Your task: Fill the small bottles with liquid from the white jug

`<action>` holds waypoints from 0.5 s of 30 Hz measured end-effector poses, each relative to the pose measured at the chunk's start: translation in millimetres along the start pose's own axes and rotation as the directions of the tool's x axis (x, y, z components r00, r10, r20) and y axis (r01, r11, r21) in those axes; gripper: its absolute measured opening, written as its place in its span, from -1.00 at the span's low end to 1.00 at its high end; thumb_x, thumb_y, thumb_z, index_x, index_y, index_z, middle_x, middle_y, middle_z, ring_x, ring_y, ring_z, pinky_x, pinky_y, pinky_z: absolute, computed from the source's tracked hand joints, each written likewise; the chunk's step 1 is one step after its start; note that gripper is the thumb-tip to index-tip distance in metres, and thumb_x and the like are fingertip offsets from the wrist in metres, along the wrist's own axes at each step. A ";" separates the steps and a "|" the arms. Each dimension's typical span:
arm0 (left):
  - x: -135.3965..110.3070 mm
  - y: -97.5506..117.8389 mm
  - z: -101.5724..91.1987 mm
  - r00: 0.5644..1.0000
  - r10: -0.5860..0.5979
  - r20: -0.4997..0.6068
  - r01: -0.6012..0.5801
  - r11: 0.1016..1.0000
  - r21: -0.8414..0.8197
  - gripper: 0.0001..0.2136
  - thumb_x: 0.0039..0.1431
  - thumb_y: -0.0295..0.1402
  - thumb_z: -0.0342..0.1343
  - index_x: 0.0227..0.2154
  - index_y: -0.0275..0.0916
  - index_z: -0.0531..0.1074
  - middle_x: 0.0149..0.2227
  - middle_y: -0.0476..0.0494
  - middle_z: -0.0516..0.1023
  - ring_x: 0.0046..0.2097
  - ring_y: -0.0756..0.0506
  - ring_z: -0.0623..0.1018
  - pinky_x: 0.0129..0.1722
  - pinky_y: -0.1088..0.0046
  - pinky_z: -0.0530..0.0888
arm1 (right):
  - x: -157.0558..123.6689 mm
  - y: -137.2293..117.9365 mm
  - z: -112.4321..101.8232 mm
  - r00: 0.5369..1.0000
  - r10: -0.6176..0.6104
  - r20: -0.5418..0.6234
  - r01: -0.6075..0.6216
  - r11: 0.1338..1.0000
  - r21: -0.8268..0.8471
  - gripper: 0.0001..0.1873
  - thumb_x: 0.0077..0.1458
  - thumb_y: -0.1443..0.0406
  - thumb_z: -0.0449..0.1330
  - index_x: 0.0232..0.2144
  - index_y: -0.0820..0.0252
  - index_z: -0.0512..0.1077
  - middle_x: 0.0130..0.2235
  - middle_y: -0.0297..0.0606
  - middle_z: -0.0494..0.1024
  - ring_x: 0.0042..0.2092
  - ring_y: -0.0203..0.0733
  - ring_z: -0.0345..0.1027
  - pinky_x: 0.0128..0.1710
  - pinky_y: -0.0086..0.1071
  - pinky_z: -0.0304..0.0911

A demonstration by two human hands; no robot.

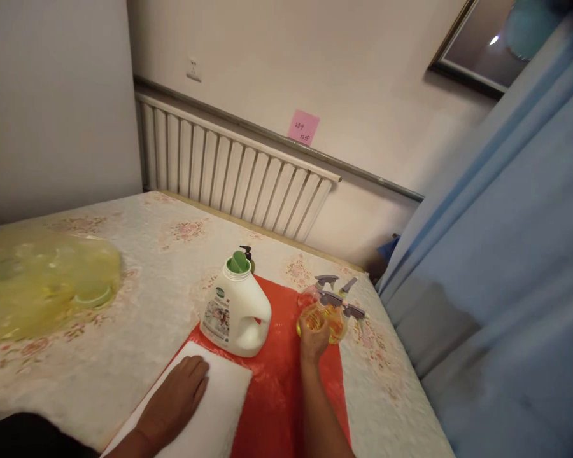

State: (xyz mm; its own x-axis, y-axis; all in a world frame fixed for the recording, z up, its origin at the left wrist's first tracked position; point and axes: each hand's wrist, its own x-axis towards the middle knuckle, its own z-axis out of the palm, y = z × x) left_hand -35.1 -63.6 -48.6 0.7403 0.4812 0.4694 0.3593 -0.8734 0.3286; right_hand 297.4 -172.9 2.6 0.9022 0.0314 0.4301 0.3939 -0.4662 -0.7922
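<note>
we face a pale wall (pixel 363 70) with a white radiator (pixel 237 166), a socket (pixel 193 70) above it and a pink note (pixel 304 127) near its top. to our right, a blue curtain (pixel 496 267) overlaps a framed picture (pixel 475 48) bearing a bright glint (pixel 494 39); flowered cloth (pixel 160 280) spreads below.

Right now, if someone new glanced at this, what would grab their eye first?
Probably the bright red sheet in the lower middle, with a big white jug standing on it. Next, the cluster of spray bottles to the jug's right, where the right hand grips one. The shiny yellow bag at far left stands out too.
</note>
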 end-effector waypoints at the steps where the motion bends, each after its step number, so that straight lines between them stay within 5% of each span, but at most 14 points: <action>1: 0.2 0.1 -0.1 1.000 0.000 0.000 0.000 1.000 -0.006 -0.83 0.32 -0.31 -0.03 -0.21 -0.18 0.46 -0.16 -0.17 0.50 -0.11 -0.19 0.46 -0.03 0.21 0.40 | -4.9 -1.0 -7.6 1.000 0.027 0.002 -0.027 1.000 0.013 -0.26 -0.14 0.03 0.26 0.03 0.38 0.34 0.05 0.25 0.48 0.11 0.23 0.35 0.10 -0.01 0.24; 6: 2.7 -0.2 -4.3 0.999 -0.016 0.048 0.018 0.999 -0.042 -0.81 0.31 -0.34 -0.07 -0.24 -0.21 0.46 -0.20 -0.19 0.47 -0.13 -0.20 0.44 -0.04 0.19 0.38 | -47.4 -10.2 -57.5 0.988 0.052 0.147 -0.071 0.989 0.131 -0.22 -0.22 0.07 0.34 0.07 0.29 0.38 0.07 0.05 0.52 0.08 0.08 0.42 0.07 -0.17 0.31; 11: 14.9 18.2 -14.9 0.985 -0.145 0.096 0.160 0.971 -0.175 -0.80 0.22 -0.35 -0.06 -0.27 -0.25 0.47 -0.22 -0.23 0.50 -0.13 -0.23 0.46 -0.03 0.14 0.40 | -97.1 -20.3 -112.4 0.869 0.091 0.486 -0.312 0.864 0.396 -0.14 -0.27 0.18 0.42 0.14 0.25 0.35 0.11 -0.02 0.50 0.11 0.07 0.41 0.09 -0.17 0.32; 13: 24.0 40.1 -23.2 0.961 -0.240 0.138 0.274 0.898 -0.344 -0.74 0.18 -0.31 -0.03 -0.15 -0.28 0.45 -0.13 -0.28 0.53 -0.08 -0.25 0.48 0.03 0.09 0.40 | -114.5 -23.7 -129.3 0.820 0.063 0.568 -0.368 0.820 0.439 -0.16 -0.31 0.23 0.44 0.11 0.22 0.39 0.06 -0.07 0.55 0.07 0.08 0.44 0.06 -0.16 0.35; 15: 33.9 69.4 -37.0 0.924 -0.260 0.282 0.379 0.727 -0.572 -0.61 0.13 -0.27 0.04 0.01 -0.27 0.39 -0.04 -0.28 0.54 -0.02 -0.25 0.51 0.02 0.13 0.43 | -130.8 -29.1 -143.1 0.777 0.019 0.629 -0.410 0.775 0.482 -0.19 -0.35 0.28 0.44 0.06 0.21 0.42 0.00 -0.12 0.59 0.03 0.08 0.48 0.04 -0.16 0.37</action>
State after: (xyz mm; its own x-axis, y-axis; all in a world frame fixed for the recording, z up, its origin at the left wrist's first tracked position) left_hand -6.1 -105.2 20.4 0.7504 0.6506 0.1170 0.2172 -0.4099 0.8859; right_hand 142.8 -290.0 31.4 0.8191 0.5718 0.0463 0.0201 0.0520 -0.9984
